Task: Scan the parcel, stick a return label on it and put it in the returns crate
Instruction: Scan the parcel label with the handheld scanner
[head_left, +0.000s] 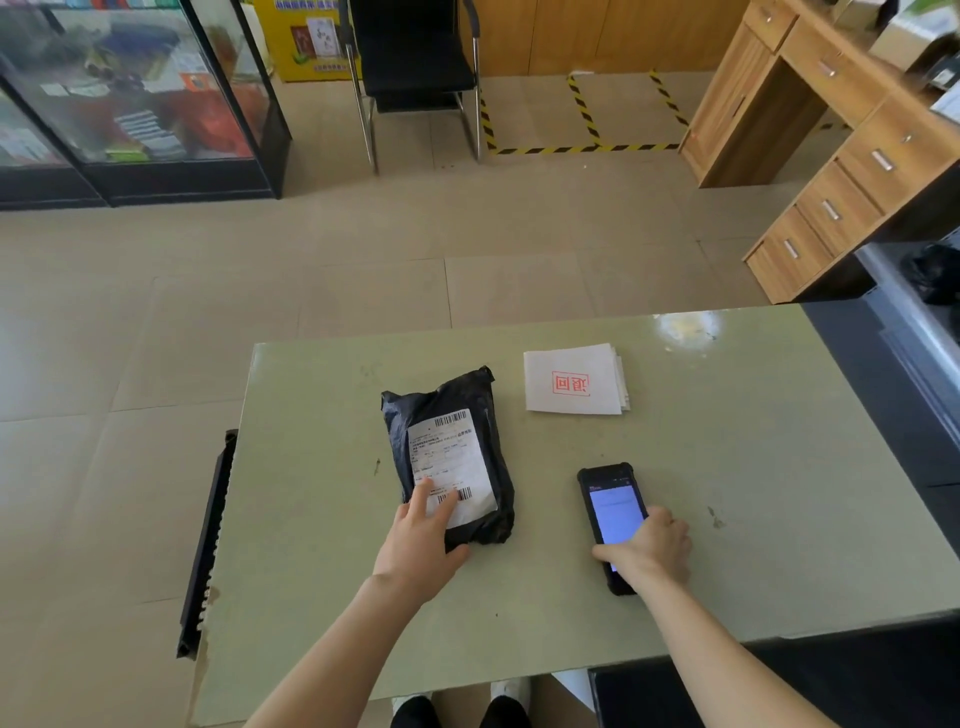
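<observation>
Two hands on the surface, lower frame: left hand w/ fingers spread flat on black parcel at centre — right hand curled round scanner. Return labels stacked upper right, untouched.

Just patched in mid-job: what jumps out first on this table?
The black parcel lies mid-table, white shipping label up, with the left hand pressing its near end. Right of it the right hand grips a handheld scanner, screen lit. Behind them sits a stack of return labels stamped red.
</observation>
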